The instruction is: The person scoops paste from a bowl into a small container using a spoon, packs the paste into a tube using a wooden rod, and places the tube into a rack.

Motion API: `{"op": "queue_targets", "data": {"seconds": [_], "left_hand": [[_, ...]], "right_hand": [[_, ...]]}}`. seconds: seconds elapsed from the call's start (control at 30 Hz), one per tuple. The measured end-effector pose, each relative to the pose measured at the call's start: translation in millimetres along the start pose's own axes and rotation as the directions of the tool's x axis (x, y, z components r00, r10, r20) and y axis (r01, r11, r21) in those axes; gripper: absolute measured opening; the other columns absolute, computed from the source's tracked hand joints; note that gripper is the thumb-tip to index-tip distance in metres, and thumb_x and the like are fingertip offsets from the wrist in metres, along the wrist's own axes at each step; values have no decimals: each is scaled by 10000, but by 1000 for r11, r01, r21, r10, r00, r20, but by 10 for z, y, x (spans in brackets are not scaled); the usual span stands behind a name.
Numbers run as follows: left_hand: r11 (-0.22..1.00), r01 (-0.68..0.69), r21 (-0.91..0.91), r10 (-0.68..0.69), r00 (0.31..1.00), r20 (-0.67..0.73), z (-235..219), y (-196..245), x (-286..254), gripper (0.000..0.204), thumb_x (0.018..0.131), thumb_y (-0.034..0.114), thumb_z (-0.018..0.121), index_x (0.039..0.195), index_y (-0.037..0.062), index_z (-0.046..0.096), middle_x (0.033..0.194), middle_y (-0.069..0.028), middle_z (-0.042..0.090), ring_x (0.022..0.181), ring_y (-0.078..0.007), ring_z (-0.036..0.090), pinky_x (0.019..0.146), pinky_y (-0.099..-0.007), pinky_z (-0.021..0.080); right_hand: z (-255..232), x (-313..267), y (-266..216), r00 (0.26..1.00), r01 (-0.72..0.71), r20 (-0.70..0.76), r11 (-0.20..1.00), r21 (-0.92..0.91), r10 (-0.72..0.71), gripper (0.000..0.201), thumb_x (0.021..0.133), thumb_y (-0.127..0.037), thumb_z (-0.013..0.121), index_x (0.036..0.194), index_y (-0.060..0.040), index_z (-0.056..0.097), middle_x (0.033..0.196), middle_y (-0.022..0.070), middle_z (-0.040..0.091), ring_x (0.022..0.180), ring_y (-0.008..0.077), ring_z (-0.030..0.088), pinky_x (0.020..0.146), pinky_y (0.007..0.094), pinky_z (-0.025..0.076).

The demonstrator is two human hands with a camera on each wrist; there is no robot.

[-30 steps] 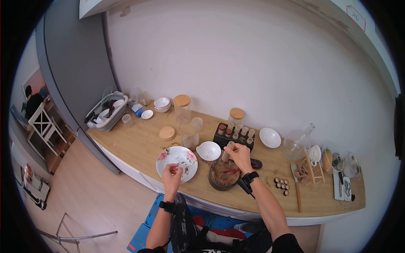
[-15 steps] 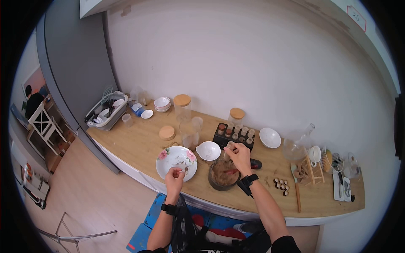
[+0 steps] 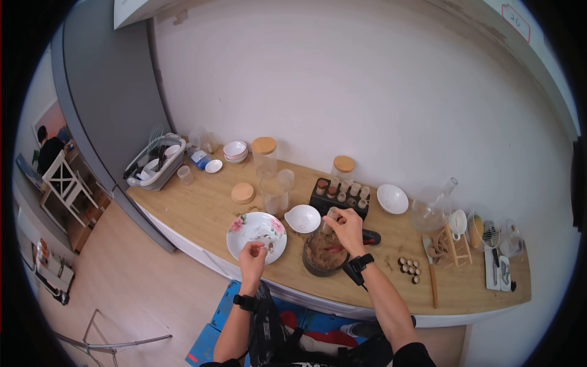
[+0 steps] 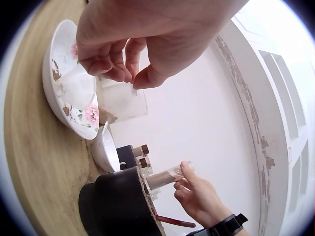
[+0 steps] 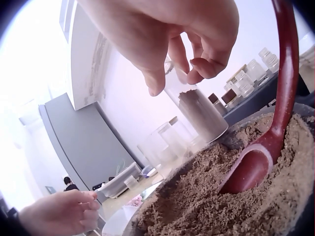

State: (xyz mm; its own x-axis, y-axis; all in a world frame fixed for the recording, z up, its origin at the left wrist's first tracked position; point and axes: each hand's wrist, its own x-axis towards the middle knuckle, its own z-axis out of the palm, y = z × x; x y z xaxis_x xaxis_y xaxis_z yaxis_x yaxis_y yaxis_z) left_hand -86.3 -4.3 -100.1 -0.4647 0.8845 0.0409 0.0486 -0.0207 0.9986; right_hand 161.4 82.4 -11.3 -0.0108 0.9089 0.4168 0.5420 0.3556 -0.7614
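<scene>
My right hand [image 3: 347, 227] pinches the top of a small clear vial [image 5: 201, 113] between thumb and fingers. Brown powder fills part of the vial, which tilts above the dark pot [image 4: 115, 204]. Brown powder [image 5: 197, 191] lies in the pot, and a red spoon [image 5: 251, 167] rests in it. Over the floral plate [image 3: 239, 247], my left hand [image 3: 252, 262] holds its thumb and fingertips together; whether something tiny is between them cannot be told. On the plate, a translucent funnel-like piece [image 4: 78, 87] lies among brown bits.
Behind the pot stands a black rack [image 3: 316, 200] of vials. A white spouted bowl [image 3: 302, 219] sits between plate and pot. Clear jars [image 3: 275, 199] stand behind the plate. Several small caps [image 3: 408, 269] and a wooden-handled spatula [image 3: 433, 281] lie at the right.
My left hand has shifted slightly right, its fingers drawn closer together. The vial in my right hand has changed its tilt a little above the pot.
</scene>
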Motion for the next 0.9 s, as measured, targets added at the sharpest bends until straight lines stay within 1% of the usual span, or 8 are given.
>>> {"op": "queue_targets", "data": {"seconds": [0.1,0.2,0.3,0.47,0.57,0.7,0.8,0.9], "left_hand": [[999,-4,-41,5,1000,13,4,6,-18,101,778,31,599,873,-3,599,698,-10,580,637,-65,529,592,-208,429],[1000,11,-29,-11,1000,13,20,9,-25,99,779,33,603,871,-2,598,704,-9,582,641,-63,529,594,-205,426],[999,7,-36,-6,999,32,23,13,-35,98,778,34,607,870,-1,597,709,-7,582,645,-63,528,593,-203,423],[999,25,-48,-24,1000,13,14,-4,-32,88,788,28,602,871,-1,598,716,-9,584,648,-67,531,596,-204,427],[1000,17,-4,-17,999,29,22,25,-39,83,792,31,602,869,0,601,721,-12,588,650,-67,533,602,-206,429],[998,0,-60,1,1000,15,50,35,-74,78,792,37,606,862,3,605,725,-13,592,653,-67,537,600,-207,431],[1000,6,11,-7,999,42,66,20,-46,83,794,36,606,870,3,604,738,-14,601,667,-68,550,605,-209,440],[999,-42,-2,42,997,62,112,71,-56,94,811,45,601,895,4,603,744,-15,612,670,-69,558,616,-212,451]], "right_hand": [[-16,29,-20,998,25,-48,998,-49,-28,363,705,-265,780,897,22,664,750,108,538,594,194,509,582,326,431],[28,49,-20,993,39,-110,998,-46,-44,340,712,-259,770,893,12,673,729,84,520,606,168,494,575,305,418],[70,32,27,999,12,-47,999,-44,-14,333,714,-269,766,864,15,675,717,83,508,607,170,490,570,308,412],[55,28,-34,996,14,-86,996,-86,-21,331,700,-259,778,878,3,683,729,78,513,605,170,503,568,301,422],[104,-15,60,996,38,-71,995,-97,-45,348,681,-260,792,903,-13,688,746,73,519,591,170,508,569,293,425],[94,-30,54,996,52,-68,993,-109,-59,362,669,-263,801,915,-21,692,757,72,525,580,166,502,568,291,426],[81,-6,63,997,47,-62,994,-103,-54,357,664,-263,804,906,-24,694,759,69,527,585,159,495,573,296,425],[13,28,-2,999,35,-13,994,-99,-37,392,659,-290,808,902,-6,688,801,83,547,617,185,511,592,319,437]]}}
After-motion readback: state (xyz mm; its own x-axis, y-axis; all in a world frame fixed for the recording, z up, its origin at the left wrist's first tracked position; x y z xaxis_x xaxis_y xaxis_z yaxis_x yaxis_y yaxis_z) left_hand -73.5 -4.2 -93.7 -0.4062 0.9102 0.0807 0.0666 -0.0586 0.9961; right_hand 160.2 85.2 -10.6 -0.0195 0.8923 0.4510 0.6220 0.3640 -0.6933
